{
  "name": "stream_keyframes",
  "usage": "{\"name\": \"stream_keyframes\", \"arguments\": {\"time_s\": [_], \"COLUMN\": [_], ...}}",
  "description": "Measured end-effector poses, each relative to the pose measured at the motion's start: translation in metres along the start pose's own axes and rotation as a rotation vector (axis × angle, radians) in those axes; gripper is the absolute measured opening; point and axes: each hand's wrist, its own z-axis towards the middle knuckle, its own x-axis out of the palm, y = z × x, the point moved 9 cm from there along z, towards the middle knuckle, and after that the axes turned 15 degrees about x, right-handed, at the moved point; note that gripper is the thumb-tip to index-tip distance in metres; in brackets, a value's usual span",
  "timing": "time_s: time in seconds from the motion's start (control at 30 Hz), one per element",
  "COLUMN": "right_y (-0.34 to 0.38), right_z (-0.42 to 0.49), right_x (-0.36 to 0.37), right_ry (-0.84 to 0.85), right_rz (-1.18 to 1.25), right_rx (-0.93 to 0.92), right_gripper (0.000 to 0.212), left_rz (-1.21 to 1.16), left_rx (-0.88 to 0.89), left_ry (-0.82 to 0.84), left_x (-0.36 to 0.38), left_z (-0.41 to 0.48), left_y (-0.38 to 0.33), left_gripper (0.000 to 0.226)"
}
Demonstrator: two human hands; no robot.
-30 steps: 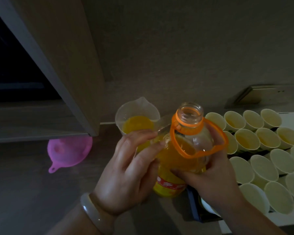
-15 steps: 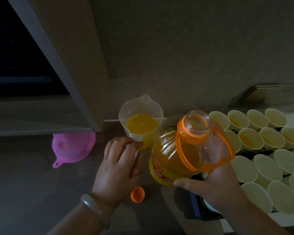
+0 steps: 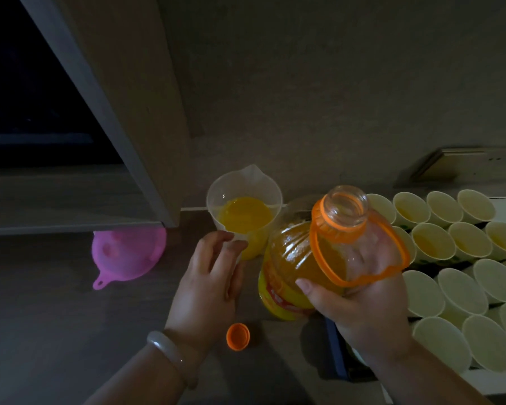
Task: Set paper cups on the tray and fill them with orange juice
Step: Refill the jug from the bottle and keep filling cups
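My right hand (image 3: 360, 299) grips the uncapped orange juice bottle (image 3: 301, 258) from below, tilted with its open mouth toward the camera and its orange carry handle looped over the hand. My left hand (image 3: 208, 285) reaches the clear measuring jug (image 3: 243, 211), fingertips at its near side; whether they hold it is unclear. The jug holds orange juice. The orange bottle cap (image 3: 237, 336) lies on the counter below my left hand. Several paper cups (image 3: 433, 244) stand packed on a dark tray (image 3: 335, 355) at the right; the back ones hold a little juice.
A pink funnel (image 3: 127, 255) lies mouth-down on the counter at the left, under the edge of a wooden cabinet (image 3: 114, 112). A wall runs behind the jug and cups. Dark wooden counter stretches to the left and front.
My left hand left the bottle, and the cap now lies on the counter. That hand moved up to the jug. My right hand tilted the bottle further over.
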Motion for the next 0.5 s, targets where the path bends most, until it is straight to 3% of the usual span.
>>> {"name": "stream_keyframes", "arguments": {"time_s": [0.5], "right_y": [-0.009], "right_z": [0.025], "right_x": [-0.002], "right_ry": [-0.121], "right_rz": [-0.142], "right_rx": [-0.062], "right_gripper": [0.083], "left_rz": [0.051], "left_rx": [-0.021], "left_ry": [0.037], "left_x": [-0.007], "left_z": [-0.014], "left_y": [-0.007], "left_gripper": [0.026]}}
